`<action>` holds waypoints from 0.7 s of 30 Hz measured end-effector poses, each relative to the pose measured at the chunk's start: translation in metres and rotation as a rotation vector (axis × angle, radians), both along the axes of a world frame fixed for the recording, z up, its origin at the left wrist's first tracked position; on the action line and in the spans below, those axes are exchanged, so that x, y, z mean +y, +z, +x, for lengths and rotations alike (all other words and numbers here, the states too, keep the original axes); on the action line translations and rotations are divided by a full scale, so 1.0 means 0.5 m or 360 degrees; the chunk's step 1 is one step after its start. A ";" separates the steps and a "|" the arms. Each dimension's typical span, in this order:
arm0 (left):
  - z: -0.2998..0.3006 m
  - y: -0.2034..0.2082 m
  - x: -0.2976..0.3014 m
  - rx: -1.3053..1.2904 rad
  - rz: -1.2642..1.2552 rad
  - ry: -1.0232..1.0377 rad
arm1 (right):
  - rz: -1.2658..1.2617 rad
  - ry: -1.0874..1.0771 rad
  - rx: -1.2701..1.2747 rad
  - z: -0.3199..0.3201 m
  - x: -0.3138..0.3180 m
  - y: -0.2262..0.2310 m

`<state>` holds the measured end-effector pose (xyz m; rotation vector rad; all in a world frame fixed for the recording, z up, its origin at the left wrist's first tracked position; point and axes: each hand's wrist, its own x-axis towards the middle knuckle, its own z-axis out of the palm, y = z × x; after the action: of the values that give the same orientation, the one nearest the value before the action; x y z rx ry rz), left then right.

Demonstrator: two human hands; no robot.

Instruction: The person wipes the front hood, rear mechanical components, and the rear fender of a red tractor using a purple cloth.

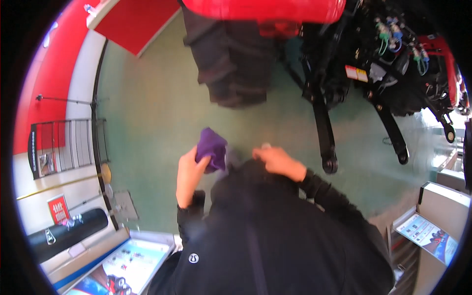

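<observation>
A crumpled purple cloth [212, 147] is pinched in my left hand [189, 173], its folds standing up above the fingers. To the right of it, my right hand [281, 162] is closed with the fingers curled. A small pale spot shows at its fingertips, too blurred to name. Both hands are held in front of my black jacket [255, 231], over the floor and apart from the machine ahead. Beyond them stands a large black tractor tyre [228, 59] under a red fender [265, 9].
Black linkage arms [324, 132] of the tractor reach toward me on the right, with coloured hose couplings [386, 34] above. At left are a wire rack [73, 145] and a black cylinder [69, 235]. Display boards [130, 263] stand near me on both sides.
</observation>
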<state>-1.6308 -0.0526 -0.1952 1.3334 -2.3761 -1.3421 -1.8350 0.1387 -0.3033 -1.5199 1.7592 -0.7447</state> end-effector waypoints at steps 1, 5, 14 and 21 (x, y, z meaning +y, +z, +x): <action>-0.002 -0.009 -0.021 0.0040 -0.0041 -0.0063 | -0.0053 -0.0073 0.0138 0.016 -0.015 -0.001; -0.035 0.030 -0.076 0.0195 -0.0206 -0.0269 | 0.0108 -0.0046 0.0578 0.035 -0.054 0.015; -0.170 0.174 -0.076 0.0719 -0.0046 -0.1195 | -0.0478 -0.0597 -0.1529 -0.055 -0.102 0.269; -0.243 0.247 -0.103 0.0712 -0.0114 -0.1243 | -0.0678 -0.1278 -0.0603 -0.057 -0.094 0.417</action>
<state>-1.7524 -0.1041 -0.0717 0.0074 -2.6339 -1.4629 -1.8634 0.0919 -0.0947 -0.7635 1.9643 -1.7642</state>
